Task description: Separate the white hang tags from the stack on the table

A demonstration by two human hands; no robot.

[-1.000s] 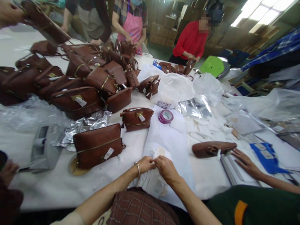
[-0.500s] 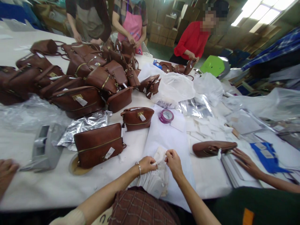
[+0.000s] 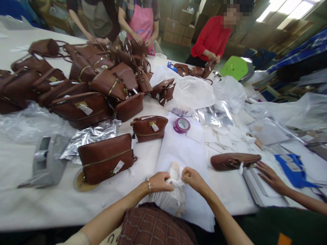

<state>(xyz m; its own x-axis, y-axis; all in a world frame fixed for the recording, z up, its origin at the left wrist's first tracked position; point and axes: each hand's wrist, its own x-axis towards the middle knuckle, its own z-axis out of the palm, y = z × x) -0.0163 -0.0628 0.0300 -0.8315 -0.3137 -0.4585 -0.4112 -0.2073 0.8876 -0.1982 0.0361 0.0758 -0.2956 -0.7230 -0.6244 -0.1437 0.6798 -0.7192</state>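
A bundle of white paper tags [image 3: 170,200] with loose white strings lies at the near edge of the table, on white paper sheets [image 3: 194,149]. My left hand [image 3: 159,182], a bracelet at its wrist, is closed in a pinch on the strings at the top of the bundle. Close to its right, my right hand [image 3: 192,177] is curled tight at the same strings; its fingertips are partly hidden. Beyond them sit a purple tape roll [image 3: 182,125] and a small brown bag [image 3: 150,128] with a white tag. A larger brown bag [image 3: 106,158] stands to the left.
Many brown bags [image 3: 81,109] are heaped at the back left. A grey tape dispenser [image 3: 47,161] stands at left. On the right, a co-worker's hand [image 3: 272,177] rests by a brown bag [image 3: 233,161] and stacked white cards. Three people stand across the table.
Both hands have come slightly lower over the bundle, and the right fingers have curled in more tightly. The view has shifted a little.
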